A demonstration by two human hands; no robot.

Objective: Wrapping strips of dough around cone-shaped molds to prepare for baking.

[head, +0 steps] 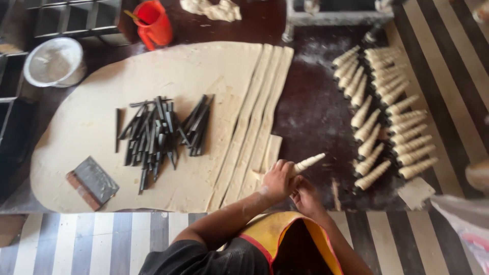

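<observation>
My left hand (277, 181) grips a cone mould wrapped in a dough strip (308, 163), its tip pointing up and right. My right hand (305, 196) sits just below it, fingers curled at the cone's base; what it holds is hidden. Both hands hover at the right edge of a large rolled dough sheet (102, 117), beside long cut strips (254, 117). A pile of dark metal cone moulds (160, 130) lies on the sheet.
Two rows of wrapped dough cones (384, 112) lie on the dark table to the right. A metal scraper (93, 182) rests on the sheet's near left. A red jug (155, 23), a white bowl (53, 62) and a dough lump (211, 9) stand at the far side.
</observation>
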